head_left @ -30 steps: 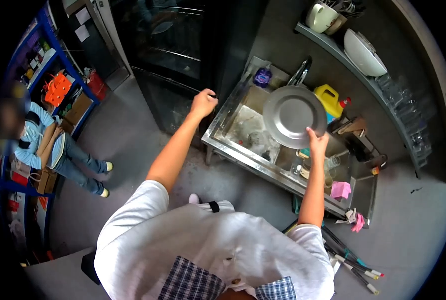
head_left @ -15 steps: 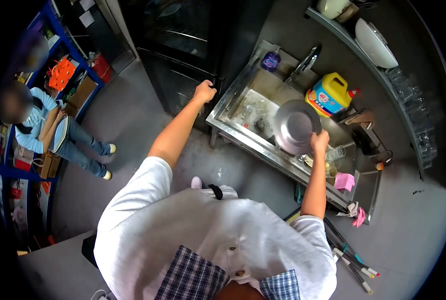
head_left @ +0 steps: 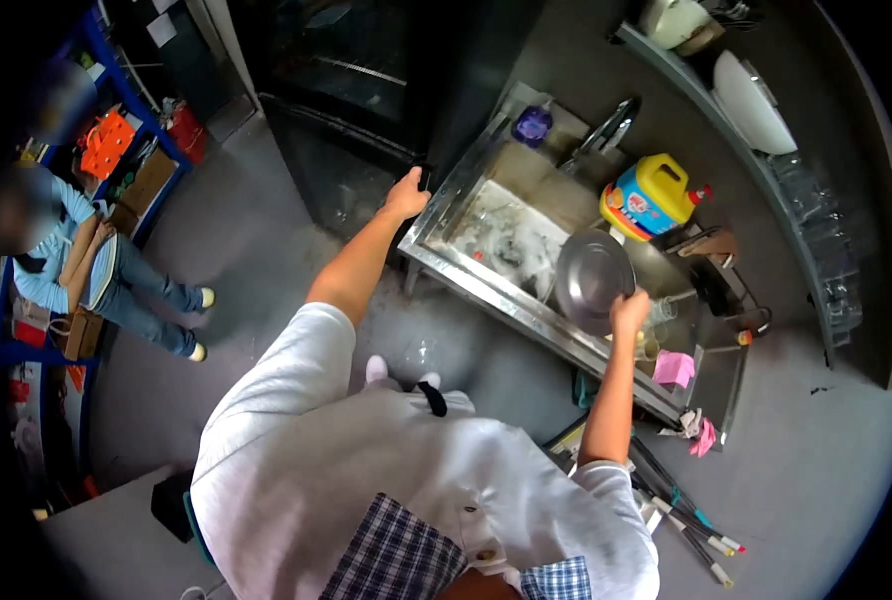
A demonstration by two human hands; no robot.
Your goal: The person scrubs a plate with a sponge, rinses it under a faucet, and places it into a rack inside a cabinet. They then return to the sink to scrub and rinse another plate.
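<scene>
While R hand [head_left: 628,312] has grey plate [head_left: 594,278] by its rim, one-handed, main risk (judged) = slip: grip is at one edge only, so plate's wt. pulls away from fingers; any wet on the rim, poss. given foam in sink [head_left: 501,292], would make it worse. Whether plate is wet: can't tell. Second risk: knock. Clear glasses [head_left: 659,312] are just beside R hand, approx. 3 o'clock, so a careless swing of wrist or plate could tip or chip one. Yellow detergent bottle [head_left: 648,197], approx. 12–1 o'clock of R hand, could get bumped if plate comes up too fast.

Plate vs. grip: plate is over the sink, bulk out at approx. 10–11 o'clock from R hand; fingers grasp its lower-right rim, approx. 4–5 o'clock on the plate itself. Tilted, it seems; contact w/ sink not clear.

L hand [head_left: 404,195]: well apart from plate, approx. 10 o'clock of it, fingers curled, next to black cabinet [head_left: 338,165]. Dark bit at fingertips, poss. a handle; can't tell if grasped or merely near.

Also: pink cloth [head_left: 674,368] approx. 4–5 o'clock of R hand; tap [head_left: 611,130] approx. 12. Another person [head_left: 116,265], arms folded, stands approx. 8–9 o'clock of L hand, well apart.
</scene>
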